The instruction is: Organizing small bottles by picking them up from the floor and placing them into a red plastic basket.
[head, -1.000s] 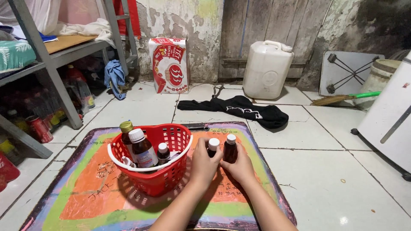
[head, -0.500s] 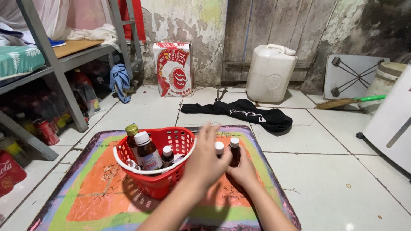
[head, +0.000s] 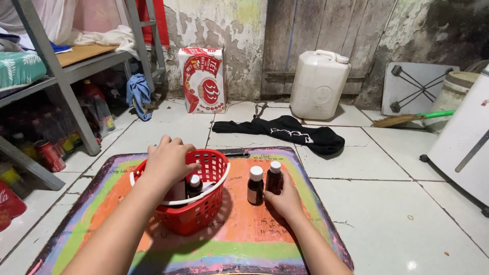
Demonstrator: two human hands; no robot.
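Two brown bottles [head: 264, 183] now stand mid-mat; left hand [head: 168, 162] has moved into the red basket [head: 196, 214], fingers curled over bottles there, while right hand [head: 285, 198] loosely cups the right-hand bottle.

Both forearms bare, no sleeves or rings.

head cam | looks down and forward, close over painted board [head: 244, 234] | far wall in view

Basket [head: 196, 214] was red w/ lattice holes. Two bottles [head: 255, 185] beside it: dark brown, white caps. Mat [head: 244, 229] had orange centre, green, blue & pink bands, black scribbles. Jerrycan [head: 317, 84] cream; cloth [head: 290, 131] black; floor tiles [head: 397, 203] white.
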